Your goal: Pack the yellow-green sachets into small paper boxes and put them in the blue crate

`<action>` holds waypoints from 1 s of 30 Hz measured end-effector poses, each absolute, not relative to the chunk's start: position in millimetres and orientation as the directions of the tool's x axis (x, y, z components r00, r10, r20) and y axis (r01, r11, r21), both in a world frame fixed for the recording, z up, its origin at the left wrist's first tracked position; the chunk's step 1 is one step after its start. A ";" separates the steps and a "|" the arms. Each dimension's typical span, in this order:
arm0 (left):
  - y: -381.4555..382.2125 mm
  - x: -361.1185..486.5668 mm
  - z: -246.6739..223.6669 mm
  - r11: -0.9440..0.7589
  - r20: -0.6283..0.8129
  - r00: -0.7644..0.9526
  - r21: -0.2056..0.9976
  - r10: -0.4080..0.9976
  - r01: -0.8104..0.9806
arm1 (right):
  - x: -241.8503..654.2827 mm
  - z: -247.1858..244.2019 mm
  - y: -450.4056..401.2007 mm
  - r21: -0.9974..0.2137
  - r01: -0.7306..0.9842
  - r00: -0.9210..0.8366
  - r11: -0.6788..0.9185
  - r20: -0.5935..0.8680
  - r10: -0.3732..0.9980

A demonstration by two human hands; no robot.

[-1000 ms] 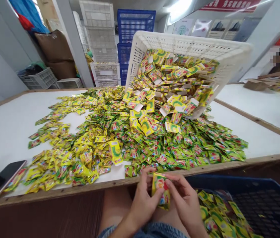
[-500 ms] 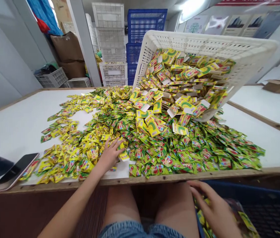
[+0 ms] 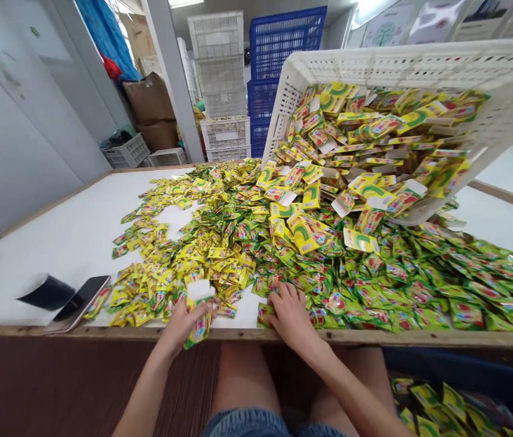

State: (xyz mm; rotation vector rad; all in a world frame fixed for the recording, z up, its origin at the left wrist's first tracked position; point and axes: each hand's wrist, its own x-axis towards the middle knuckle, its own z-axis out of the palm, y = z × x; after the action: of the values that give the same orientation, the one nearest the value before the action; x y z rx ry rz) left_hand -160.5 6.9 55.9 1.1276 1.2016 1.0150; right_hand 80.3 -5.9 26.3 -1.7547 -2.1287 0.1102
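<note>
My left hand (image 3: 182, 321) is closed around a small yellow-and-green carton (image 3: 199, 312) at the table's front edge. The carton is tilted, with its white flap standing open at the top. My right hand (image 3: 287, 312) rests with bent fingers on the near edge of the green sachets (image 3: 370, 297); whether it pinches one is hidden. Yellow sachets (image 3: 160, 279) lie heaped to the left, just beyond the left hand. A tipped white plastic basket (image 3: 279, 112) spills many flat yellow cartons (image 3: 306, 233) onto the heap.
At the left lie a smartphone (image 3: 81, 300) and a dark cup-like object (image 3: 47, 292). Below the table at right, a blue bin (image 3: 466, 364) holds filled-looking yellow-green packs (image 3: 427, 397). White crates (image 3: 225, 130) and blue crates (image 3: 263, 97) are stacked behind the table.
My left hand has brought a carton from the heap toward the front edge. My right hand has risen from beside the bin to the green sachets. The view has swung left.
</note>
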 end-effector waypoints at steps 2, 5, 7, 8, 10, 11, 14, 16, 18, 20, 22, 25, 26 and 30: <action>9.3 -164.6 56.5 0.169 -0.213 0.176 0.957 0.961 0.235 | 77.8 24.8 -4.5 -0.373 0.895 -0.148 0.244 0.267 0.952; 19.3 -160.6 57.8 0.145 -0.259 0.234 0.898 0.937 0.416 | 76.9 27.4 -7.5 -0.507 0.812 -0.122 0.288 0.335 0.934; 25.9 -155.8 59.3 0.174 -0.328 0.291 0.876 0.899 0.449 | 76.8 29.7 -9.7 -0.594 0.743 -0.077 0.308 0.382 0.921; 28.1 -154.3 60.3 0.195 -0.362 0.323 0.872 0.874 0.450 | 77.0 30.1 -10.1 -0.640 0.702 -0.049 0.314 0.396 0.917; 29.2 -154.3 63.2 0.222 -0.379 0.357 0.885 0.854 0.409 | 77.7 28.5 -9.2 -0.754 0.583 0.012 0.303 0.381 0.925; 28.1 -155.6 65.1 0.236 -0.369 0.359 0.902 0.857 0.363 | 78.2 26.7 -7.8 -0.820 0.499 0.044 0.280 0.347 0.937; 20.4 -159.0 71.5 0.325 -0.355 0.372 0.935 0.858 0.142 | 78.1 19.8 -1.6 -0.955 0.239 0.103 0.179 0.208 0.973; 14.4 -156.5 74.1 0.411 -0.374 0.443 0.912 0.815 0.014 | 75.8 17.2 2.2 -0.976 0.156 0.078 0.151 0.164 0.983; 10.2 -149.0 73.6 0.459 -0.371 0.511 0.887 0.775 -0.052 | 72.2 17.8 3.8 -0.983 0.122 0.011 0.135 0.137 0.990; 8.7 -139.2 70.0 0.480 -0.373 0.512 0.872 0.774 -0.091 | 68.9 20.6 2.7 -0.997 0.053 -0.056 0.057 0.054 0.997; 9.0 -130.1 65.0 0.494 -0.385 0.473 0.860 0.793 -0.128 | 67.1 23.3 -0.2 -0.996 -0.065 -0.098 -0.056 -0.049 0.994; 9.2 -120.3 58.9 0.511 -0.396 0.435 0.839 0.809 -0.186 | 67.0 23.3 -4.8 -0.972 -0.204 -0.121 -0.119 -0.095 0.988; 8.8 -117.9 57.7 0.516 -0.397 0.432 0.833 0.810 -0.201 | 67.4 21.9 -5.7 -0.973 -0.206 -0.110 -0.107 -0.086 0.990; 6.2 -110.2 54.6 0.521 -0.410 0.393 0.821 0.823 -0.233 | 70.6 14.1 -5.4 -0.992 -0.109 -0.011 -0.056 -0.055 0.998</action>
State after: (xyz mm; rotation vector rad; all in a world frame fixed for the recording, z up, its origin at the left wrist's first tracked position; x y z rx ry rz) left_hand -110.2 6.2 54.6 0.7503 0.9307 0.7564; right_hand 70.6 -5.4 14.1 -1.1646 -1.1074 1.3060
